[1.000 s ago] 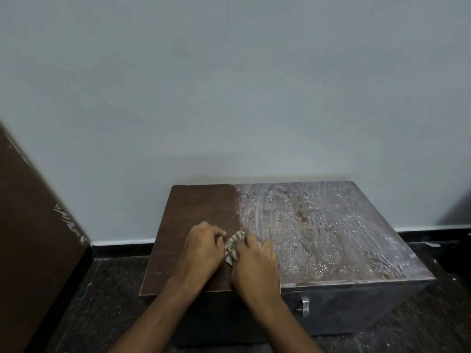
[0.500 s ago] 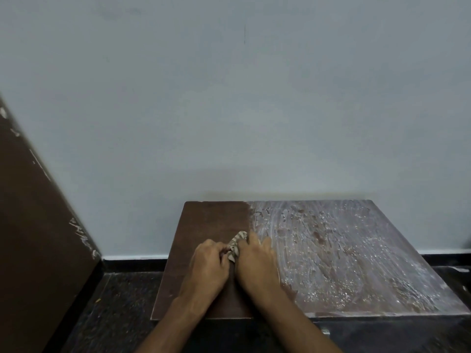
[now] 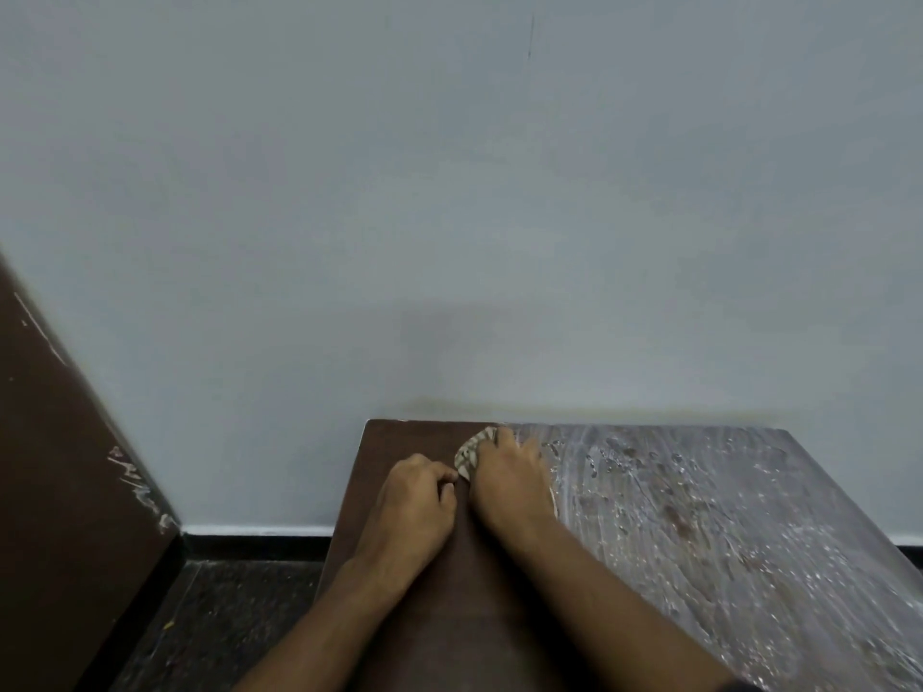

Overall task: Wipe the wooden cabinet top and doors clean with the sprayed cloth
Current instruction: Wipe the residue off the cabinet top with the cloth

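Near the far edge of the dark brown wooden cabinet top (image 3: 399,616), by the wall, both hands working one small crumpled beige patterned cloth (image 3: 472,449). Right hand (image 3: 509,479) laid over the cloth, fingers bent down on it and pressing it to the wood; left hand (image 3: 412,496) just beside, fingers curled, thumb and fingertips pinching the cloth's near corner. Cloth right at the boundary between the clean brown strip on the left and the grey-white smeared, speckled film (image 3: 724,531) covering the rest of the top out to the right edge.

Compared with a second ago: hands and cloth pushed from the near front edge straight up that boundary to almost the back edge, grip unchanged throughout. Head camera also tilted up and closer, so front face and metal handle dropped out of view; doors not visible now.

Judged from this: one forward stroke close to finished, clean strip hardly wider, most of the top left to wipe, doors untouched as far as can be told. Next likely a pull back or a shift rightward into the film. Cloth small for that area; risk of smearing residue rather than lifting it.

Beyond the cabinet, pale grey wall (image 3: 449,217), dark speckled floor (image 3: 225,616), scuffed brown panel (image 3: 60,467) leaning at the left.
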Demonstrator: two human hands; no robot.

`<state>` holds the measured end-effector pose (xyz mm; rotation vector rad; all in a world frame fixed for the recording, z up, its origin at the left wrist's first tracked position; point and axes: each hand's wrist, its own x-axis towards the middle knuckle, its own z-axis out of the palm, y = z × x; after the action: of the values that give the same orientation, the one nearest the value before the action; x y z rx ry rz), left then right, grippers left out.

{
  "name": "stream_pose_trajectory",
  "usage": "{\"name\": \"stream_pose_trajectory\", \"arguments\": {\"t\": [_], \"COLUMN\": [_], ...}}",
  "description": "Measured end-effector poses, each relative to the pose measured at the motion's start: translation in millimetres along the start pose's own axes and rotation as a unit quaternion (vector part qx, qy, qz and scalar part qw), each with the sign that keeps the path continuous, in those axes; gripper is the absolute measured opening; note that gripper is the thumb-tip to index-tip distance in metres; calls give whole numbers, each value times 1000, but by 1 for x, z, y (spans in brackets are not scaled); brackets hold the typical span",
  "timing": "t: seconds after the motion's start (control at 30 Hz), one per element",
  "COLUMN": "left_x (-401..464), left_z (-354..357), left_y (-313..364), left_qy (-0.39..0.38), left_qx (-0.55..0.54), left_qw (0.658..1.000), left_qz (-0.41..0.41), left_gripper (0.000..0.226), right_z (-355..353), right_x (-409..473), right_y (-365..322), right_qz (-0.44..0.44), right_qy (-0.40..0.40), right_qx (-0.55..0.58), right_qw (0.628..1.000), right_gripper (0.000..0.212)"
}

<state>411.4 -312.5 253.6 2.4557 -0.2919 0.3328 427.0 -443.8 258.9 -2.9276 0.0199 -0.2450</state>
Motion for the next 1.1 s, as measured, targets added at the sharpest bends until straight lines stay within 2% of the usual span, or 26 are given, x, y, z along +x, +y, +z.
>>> {"name": "stream_pose_trajectory", "arguments": {"t": [0.27,0.33,0.47,0.53,0.67,0.9,1.03,1.1], "left_x": [27,32,46,48,46,45,34,25], "left_z": [9,11,21,27,29,30,28,26], "left_y": [-10,-10,-1,3,7,3,8,8], "left_qy": [-4,-7,-9,-13,-15,-10,-17,-11], "left_qx": [-31,-28,-30,-35,-34,-62,-47,-37], "left_qw": [999,1000,999,999,998,998,998,999], "left_qz": [11,11,23,33,40,6,26,35], "left_gripper": [16,16,15,13,23,21,18,17], "right_z": [3,2,11,11,6,7,3,2], "right_x": [59,45,10,22,56,25,57,57], "right_y": [19,15,27,38,45,51,60,61], "right_qz": [40,16,-56,-44,-5,-37,41,34], "right_qy": [1,0,53,46,23,58,47,47], "right_qx": [-13,-25,-10,-28,-47,-32,-40,-50], "right_qw": [999,1000,997,998,999,997,997,997], "right_gripper": [35,34,25,26,31,28,30,30]}}
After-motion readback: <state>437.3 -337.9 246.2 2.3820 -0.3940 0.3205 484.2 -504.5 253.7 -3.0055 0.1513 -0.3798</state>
